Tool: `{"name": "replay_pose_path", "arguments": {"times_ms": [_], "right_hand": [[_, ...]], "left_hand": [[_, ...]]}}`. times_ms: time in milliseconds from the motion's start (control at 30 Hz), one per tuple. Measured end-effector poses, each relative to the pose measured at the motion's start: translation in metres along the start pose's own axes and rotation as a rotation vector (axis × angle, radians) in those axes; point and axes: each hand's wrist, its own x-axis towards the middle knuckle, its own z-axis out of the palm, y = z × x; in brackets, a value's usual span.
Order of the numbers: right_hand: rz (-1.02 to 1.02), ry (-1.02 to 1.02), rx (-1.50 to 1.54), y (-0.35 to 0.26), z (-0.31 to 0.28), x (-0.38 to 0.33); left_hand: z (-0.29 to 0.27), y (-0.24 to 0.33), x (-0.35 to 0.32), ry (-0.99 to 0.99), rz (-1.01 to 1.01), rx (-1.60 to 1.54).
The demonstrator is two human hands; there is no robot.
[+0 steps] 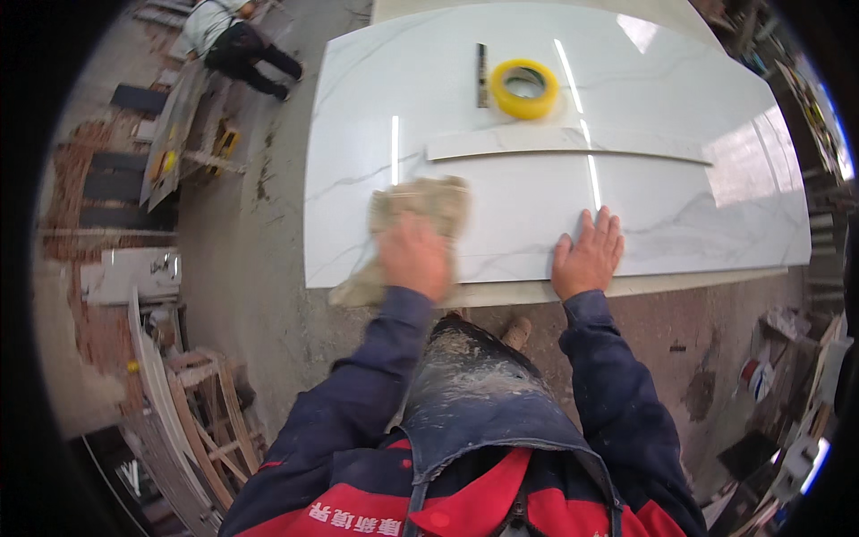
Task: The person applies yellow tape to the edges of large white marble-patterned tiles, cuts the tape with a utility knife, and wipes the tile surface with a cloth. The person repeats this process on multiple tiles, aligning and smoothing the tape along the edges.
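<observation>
My left hand [414, 255], smeared a little by motion, presses down on a beige cloth [440, 204] at the near left part of a glossy white marbled slab [358, 134]. Part of the cloth hangs over the slab's near edge. Its folds lie under and around my fingers. My right hand [588, 255] rests flat on the slab near the same edge, fingers stretched out, holding nothing. Beyond both hands lies a narrow white marbled strip [555, 143]. A roll of yellow tape [524, 89] sits behind the strip, with a short dark marker-like stick [482, 76] beside it.
At the far left a person [237, 40] in dark trousers bends over by a leaning panel [170, 143]. A wooden frame [215, 412] and long boards stand at the lower left. Clutter and a cable spool [757, 378] lie along the right side.
</observation>
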Motion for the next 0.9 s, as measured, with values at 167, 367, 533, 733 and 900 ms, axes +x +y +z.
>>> {"name": "replay_pose_path", "arguments": {"times_ms": [167,367,533,733,900], "right_hand": [[0.023,-0.027,-0.047,0.008,-0.003,0.001],[-0.003,-0.054,-0.107,0.018,0.001,0.0],[-0.01,-0.044,-0.128,0.022,-0.002,0.0],[-0.036,-0.02,-0.119,0.025,0.002,0.002],[-0.058,-0.069,-0.081,0.013,0.009,0.006]], "left_hand": [[-0.018,0.116,-0.009,0.032,0.251,-0.221],[-0.017,0.065,-0.013,-0.035,0.171,-0.245],[-0.024,-0.081,-0.024,0.002,-0.175,-0.159],[0.01,-0.259,-0.056,-0.095,-0.734,-0.193],[0.046,-0.446,-0.206,0.238,-0.94,-0.143]]}}
